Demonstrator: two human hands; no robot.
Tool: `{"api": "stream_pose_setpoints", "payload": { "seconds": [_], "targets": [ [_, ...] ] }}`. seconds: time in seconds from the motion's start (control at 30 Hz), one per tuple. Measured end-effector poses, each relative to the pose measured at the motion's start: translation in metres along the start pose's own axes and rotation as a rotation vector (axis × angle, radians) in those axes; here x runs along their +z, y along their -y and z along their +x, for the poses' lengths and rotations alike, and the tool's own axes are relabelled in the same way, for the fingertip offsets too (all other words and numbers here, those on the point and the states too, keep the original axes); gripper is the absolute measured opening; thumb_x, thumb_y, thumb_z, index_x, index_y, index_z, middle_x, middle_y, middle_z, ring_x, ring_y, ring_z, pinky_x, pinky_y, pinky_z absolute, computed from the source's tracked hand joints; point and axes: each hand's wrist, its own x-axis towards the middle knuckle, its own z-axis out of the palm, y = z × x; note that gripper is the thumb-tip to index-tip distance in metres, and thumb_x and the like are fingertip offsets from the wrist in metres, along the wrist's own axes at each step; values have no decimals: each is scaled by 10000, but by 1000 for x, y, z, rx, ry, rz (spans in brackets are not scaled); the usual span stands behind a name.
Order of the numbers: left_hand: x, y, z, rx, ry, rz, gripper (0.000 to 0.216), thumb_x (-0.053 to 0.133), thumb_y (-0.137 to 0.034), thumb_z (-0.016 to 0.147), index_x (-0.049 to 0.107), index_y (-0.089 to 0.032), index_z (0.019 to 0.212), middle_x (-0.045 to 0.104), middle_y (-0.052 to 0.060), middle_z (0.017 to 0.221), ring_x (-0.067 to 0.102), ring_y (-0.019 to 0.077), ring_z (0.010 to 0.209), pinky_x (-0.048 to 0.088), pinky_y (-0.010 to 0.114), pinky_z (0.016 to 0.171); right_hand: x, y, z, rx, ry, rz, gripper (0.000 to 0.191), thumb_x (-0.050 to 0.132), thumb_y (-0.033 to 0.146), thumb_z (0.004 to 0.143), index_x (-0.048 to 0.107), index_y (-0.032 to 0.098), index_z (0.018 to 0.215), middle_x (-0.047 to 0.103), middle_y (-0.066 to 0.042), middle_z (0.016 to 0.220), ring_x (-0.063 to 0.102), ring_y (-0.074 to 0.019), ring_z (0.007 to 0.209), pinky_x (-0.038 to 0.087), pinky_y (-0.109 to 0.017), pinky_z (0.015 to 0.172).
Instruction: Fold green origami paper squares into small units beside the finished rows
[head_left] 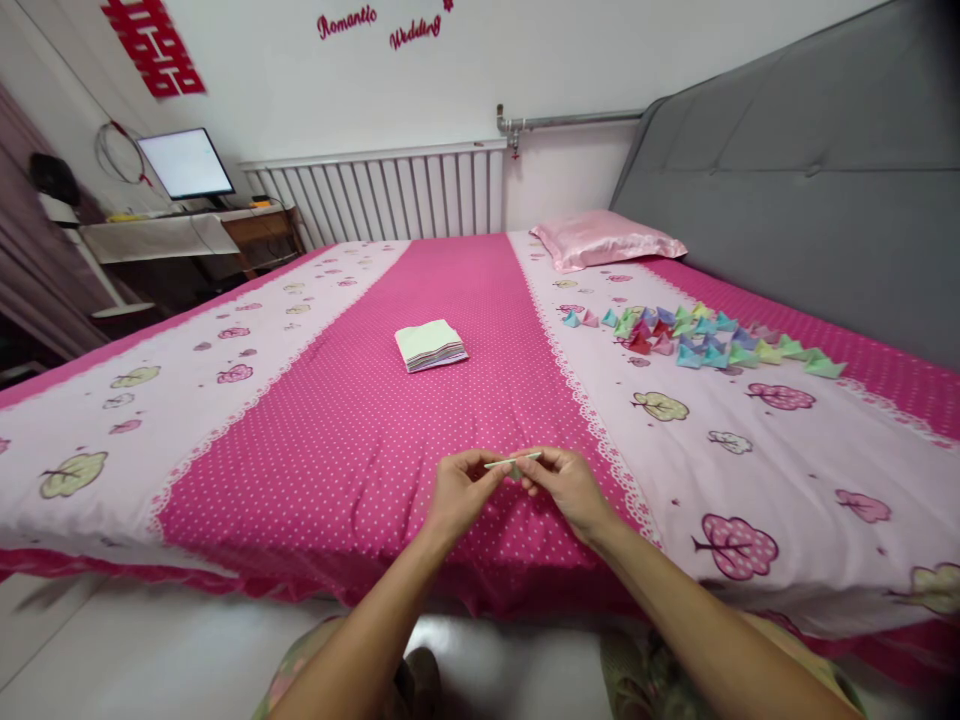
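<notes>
Between my two hands is a small folded piece of pale green paper (514,462), seen almost edge-on just above the near edge of the bed. My left hand (466,490) pinches its left end between thumb and fingers. At the other end, my right hand (568,486) grips the paper the same way. A stack of square paper sheets (430,346), pale on top, lies farther back on the pink dotted strip. Many folded paper boats (691,354) in several colours are grouped on the bed to the right.
The bedspread (360,400) has pink and white printed strips. A pink pillow (600,240) lies by the grey headboard (795,180). Beyond the bed are a white radiator (390,195) and a desk with a monitor (186,163). Tiled floor (150,640) shows below the near edge.
</notes>
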Motion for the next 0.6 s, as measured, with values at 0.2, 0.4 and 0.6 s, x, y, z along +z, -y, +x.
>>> {"api": "stream_pose_setpoints", "payload": {
  "seconds": [0.2,0.4,0.6],
  "targets": [
    [-2,0,1,7,-3,7,226,612,-342,703,681,-128,732,680,68,696,598,156,619,455,248,589,-2,-2,2,6,-7,0,244,660,369,672,689,165,801,596,9,578,497,-83,505,396,-215,525],
    [-2,0,2,7,-19,2,226,586,-324,725,677,-118,753,665,57,677,576,143,602,432,236,578,-1,-4,2,2,13,17,289,584,409,738,676,165,862,588,6,601,499,-83,514,398,-207,530],
    [-2,-5,2,-30,-19,4,245,551,-317,750,683,-122,818,629,22,588,542,122,538,407,219,549,0,-3,4,10,-14,70,321,551,448,750,675,176,867,584,0,612,488,-84,509,388,-197,494]
  ]
}}
